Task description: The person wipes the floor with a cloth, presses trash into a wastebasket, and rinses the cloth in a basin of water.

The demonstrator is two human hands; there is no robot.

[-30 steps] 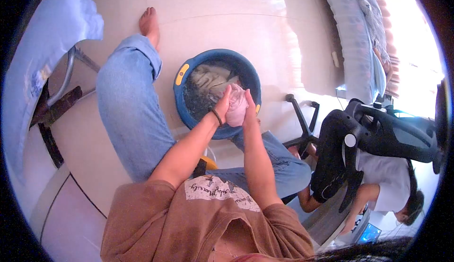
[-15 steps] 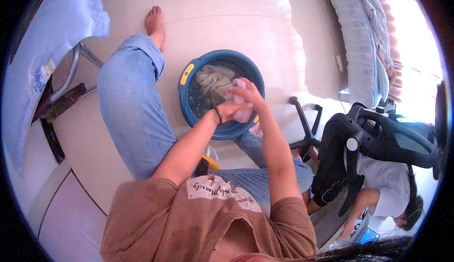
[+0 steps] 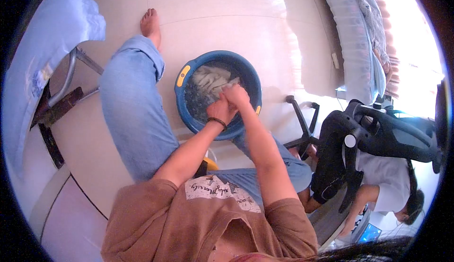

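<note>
A round blue basin (image 3: 181, 102) with yellow handle grips stands on the floor between my legs. Greyish-white cloth (image 3: 211, 78) lies bunched in the bubbly water inside. Over the basin's lower right part, my left hand (image 3: 221, 109), with a dark band at the wrist, is closed and pressed against my right hand (image 3: 236, 95). My right hand is also closed, its fingers bent down. The pink cloth seen between them earlier is now almost wholly hidden in their grasp. Both hands are right beside the greyish-white cloth.
My bare foot (image 3: 150, 24) rests beyond the basin on the left. A black office chair (image 3: 350, 141) stands at the right, with a person in white (image 3: 385, 181) beside it. Blue fabric (image 3: 52, 39) hangs at the left above a metal frame. Bedding (image 3: 352, 49) lies at upper right.
My hands have gone from cupping the pink cloth between open palms to clenching together. The cloth has become hidden, and my right hand has turned over and moved in close to my left.
</note>
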